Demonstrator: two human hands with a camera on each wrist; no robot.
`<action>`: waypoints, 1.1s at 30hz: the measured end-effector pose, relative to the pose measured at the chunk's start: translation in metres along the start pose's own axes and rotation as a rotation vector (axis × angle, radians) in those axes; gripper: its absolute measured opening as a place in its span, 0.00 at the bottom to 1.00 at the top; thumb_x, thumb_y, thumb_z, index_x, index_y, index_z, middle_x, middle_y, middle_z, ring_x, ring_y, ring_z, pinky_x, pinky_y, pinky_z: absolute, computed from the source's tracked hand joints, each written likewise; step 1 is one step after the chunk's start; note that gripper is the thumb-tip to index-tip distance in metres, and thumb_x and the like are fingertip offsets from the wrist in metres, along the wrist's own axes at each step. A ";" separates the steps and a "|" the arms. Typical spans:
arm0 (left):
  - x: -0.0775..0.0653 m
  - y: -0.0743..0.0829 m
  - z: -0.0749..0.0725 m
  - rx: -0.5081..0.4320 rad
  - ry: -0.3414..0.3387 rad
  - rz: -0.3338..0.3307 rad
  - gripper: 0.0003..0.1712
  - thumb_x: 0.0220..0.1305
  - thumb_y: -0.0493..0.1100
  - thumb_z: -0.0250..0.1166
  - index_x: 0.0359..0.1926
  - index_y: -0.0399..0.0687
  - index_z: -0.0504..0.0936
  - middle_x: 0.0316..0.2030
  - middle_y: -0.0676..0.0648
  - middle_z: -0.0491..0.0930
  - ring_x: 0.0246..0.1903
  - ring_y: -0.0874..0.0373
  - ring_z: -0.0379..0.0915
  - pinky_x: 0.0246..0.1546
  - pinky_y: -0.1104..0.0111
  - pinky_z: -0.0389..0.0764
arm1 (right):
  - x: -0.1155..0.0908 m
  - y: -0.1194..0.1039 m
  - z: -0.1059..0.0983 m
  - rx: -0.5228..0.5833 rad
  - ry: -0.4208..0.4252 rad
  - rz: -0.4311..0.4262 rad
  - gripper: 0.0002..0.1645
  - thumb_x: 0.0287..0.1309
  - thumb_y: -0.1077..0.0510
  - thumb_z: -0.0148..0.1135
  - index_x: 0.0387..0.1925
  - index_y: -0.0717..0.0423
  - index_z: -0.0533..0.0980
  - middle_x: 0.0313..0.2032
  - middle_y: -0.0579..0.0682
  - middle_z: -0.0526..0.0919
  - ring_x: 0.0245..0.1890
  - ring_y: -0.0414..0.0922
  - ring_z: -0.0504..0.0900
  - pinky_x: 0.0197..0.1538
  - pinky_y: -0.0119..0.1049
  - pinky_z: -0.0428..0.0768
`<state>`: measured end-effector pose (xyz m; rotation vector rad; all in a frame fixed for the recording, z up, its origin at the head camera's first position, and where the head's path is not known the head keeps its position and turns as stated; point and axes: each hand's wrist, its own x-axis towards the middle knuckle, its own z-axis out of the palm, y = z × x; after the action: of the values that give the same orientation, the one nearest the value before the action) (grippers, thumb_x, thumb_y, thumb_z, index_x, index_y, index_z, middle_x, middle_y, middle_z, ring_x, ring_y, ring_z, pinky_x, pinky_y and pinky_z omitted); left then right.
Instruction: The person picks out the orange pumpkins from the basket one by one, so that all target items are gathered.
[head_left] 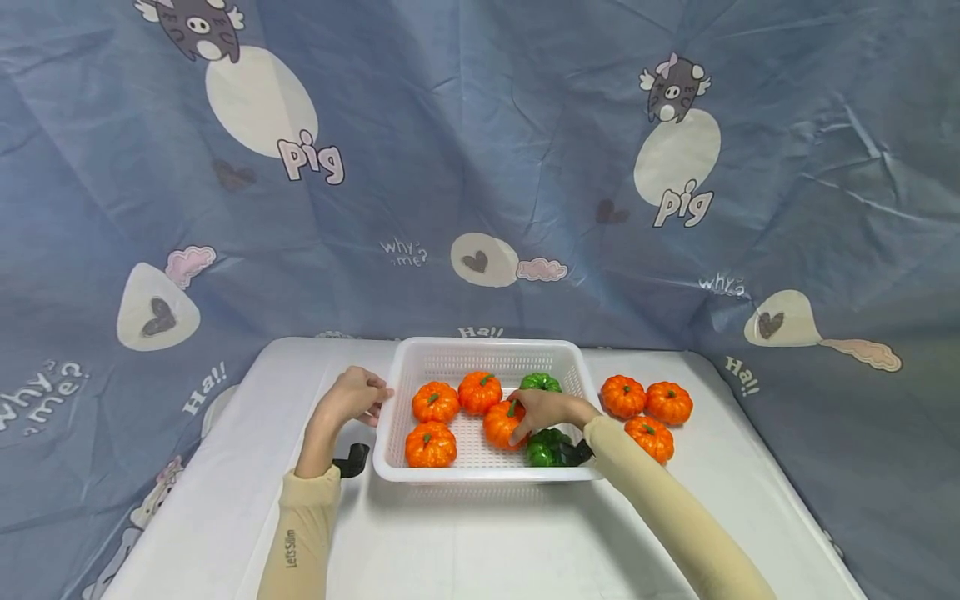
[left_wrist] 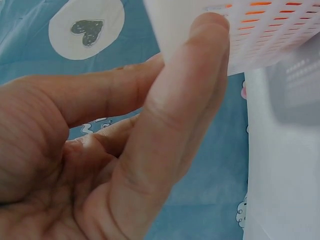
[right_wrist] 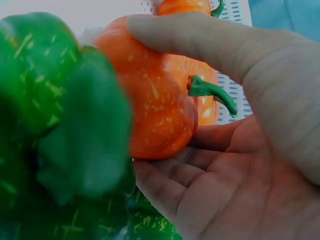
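A white perforated plastic basket [head_left: 480, 474] stands on the table with several small toy pumpkins inside. My right hand [head_left: 546, 410] reaches into it and grips an orange pumpkin [right_wrist: 150, 95] with a green stem, thumb on one side and fingers beneath. Two green pumpkins [head_left: 540, 382] lie near that hand, one partly covered by the wrist camera. Further left in the basket are orange pumpkins [head_left: 435, 403]. At the basket's left rim, my left hand [head_left: 352, 397] pinches the edge between thumb and fingers; its fingertip [left_wrist: 210, 25] lies against the white wall.
Three orange pumpkins [head_left: 648, 437] sit together on the white table [head_left: 465, 550], right of the basket. A blue printed curtain [head_left: 480, 167] hangs behind the table and along its sides.
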<state>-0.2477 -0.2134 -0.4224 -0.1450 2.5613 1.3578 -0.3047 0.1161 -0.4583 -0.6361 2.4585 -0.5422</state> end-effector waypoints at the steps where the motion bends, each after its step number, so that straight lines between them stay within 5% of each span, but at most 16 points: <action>1: 0.000 0.000 0.000 0.000 0.001 0.000 0.23 0.67 0.37 0.60 0.57 0.23 0.72 0.33 0.35 0.82 0.22 0.59 0.80 0.25 0.66 0.86 | 0.000 0.001 0.000 0.003 0.007 -0.004 0.49 0.44 0.47 0.77 0.65 0.62 0.66 0.58 0.54 0.75 0.55 0.45 0.74 0.64 0.43 0.74; 15: 0.001 -0.001 0.000 0.004 -0.012 -0.001 0.24 0.67 0.37 0.60 0.58 0.23 0.71 0.33 0.35 0.82 0.22 0.58 0.80 0.25 0.66 0.86 | -0.012 0.001 -0.011 0.079 0.124 -0.087 0.48 0.42 0.48 0.76 0.62 0.66 0.68 0.57 0.57 0.77 0.55 0.48 0.76 0.61 0.43 0.76; 33: 0.000 0.001 0.001 0.002 -0.001 -0.014 0.22 0.67 0.36 0.60 0.57 0.24 0.72 0.32 0.36 0.82 0.22 0.58 0.79 0.25 0.66 0.86 | -0.064 0.012 -0.032 0.316 0.220 -0.141 0.48 0.49 0.45 0.72 0.68 0.57 0.64 0.61 0.53 0.74 0.58 0.49 0.75 0.62 0.46 0.75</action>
<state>-0.2475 -0.2125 -0.4220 -0.1619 2.5563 1.3493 -0.2792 0.1680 -0.4142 -0.6494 2.4605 -1.0826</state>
